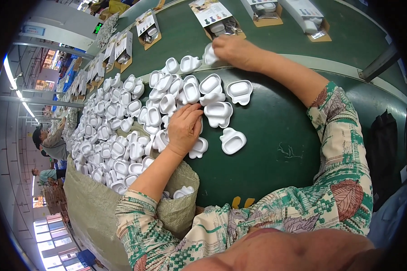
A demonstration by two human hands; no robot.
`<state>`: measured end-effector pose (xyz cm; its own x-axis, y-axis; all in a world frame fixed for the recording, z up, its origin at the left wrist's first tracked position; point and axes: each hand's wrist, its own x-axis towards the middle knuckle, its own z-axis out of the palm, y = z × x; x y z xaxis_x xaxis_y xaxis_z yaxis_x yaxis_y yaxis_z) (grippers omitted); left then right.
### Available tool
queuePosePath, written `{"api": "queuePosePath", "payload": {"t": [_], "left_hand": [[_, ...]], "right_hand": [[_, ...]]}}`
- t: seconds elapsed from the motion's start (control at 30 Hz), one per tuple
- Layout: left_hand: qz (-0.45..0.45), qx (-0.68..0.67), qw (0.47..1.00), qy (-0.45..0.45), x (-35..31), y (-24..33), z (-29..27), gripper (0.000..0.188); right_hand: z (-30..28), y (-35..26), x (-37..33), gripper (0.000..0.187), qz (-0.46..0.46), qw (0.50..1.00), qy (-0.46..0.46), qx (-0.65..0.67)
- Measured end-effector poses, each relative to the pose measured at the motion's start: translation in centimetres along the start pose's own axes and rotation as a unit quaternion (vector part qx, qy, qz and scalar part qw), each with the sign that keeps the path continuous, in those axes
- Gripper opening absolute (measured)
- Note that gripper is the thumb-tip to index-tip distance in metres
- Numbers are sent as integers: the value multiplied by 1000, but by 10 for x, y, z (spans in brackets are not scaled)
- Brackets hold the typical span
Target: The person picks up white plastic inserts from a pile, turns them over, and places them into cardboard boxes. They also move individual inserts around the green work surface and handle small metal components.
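Note:
My right hand (235, 52) reaches out to the far edge of the green worktop, its fingers closed on a small white plastic shell (209, 55) with a rounded recess. An open cardboard box (218, 21) with a printed lid lies just beyond it. Nearer to me, my left hand (185, 128) rests at the right side of a heap of similar white shells (110, 110). Its fingers are bent and pressed together around a white shell that the hand mostly hides. Loose shells such as this one (233, 141) lie to its right.
More open boxes (148, 29) with white parts and small bags stand along the green belt (176, 27) behind a pale rail (298, 58). A woven sack (95, 212) spreads under the heap. Other people (52, 140) are at the far left. A dark cloth (384, 153) hangs at right.

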<state>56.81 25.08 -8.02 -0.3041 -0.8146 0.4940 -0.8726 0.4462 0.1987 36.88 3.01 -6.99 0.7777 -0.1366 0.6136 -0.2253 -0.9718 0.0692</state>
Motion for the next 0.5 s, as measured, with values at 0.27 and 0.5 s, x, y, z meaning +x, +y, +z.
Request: {"api": "queuePosePath", "payload": {"t": [0.27, 0.5], "left_hand": [[3, -2, 1000, 8, 1, 2, 0, 19], [0, -2, 1000, 10, 2, 0, -1, 18]], "right_hand": [[-19, 46, -20, 9, 150, 970, 12, -189], [-34, 77, -25, 9, 242, 933, 65, -257]]}}
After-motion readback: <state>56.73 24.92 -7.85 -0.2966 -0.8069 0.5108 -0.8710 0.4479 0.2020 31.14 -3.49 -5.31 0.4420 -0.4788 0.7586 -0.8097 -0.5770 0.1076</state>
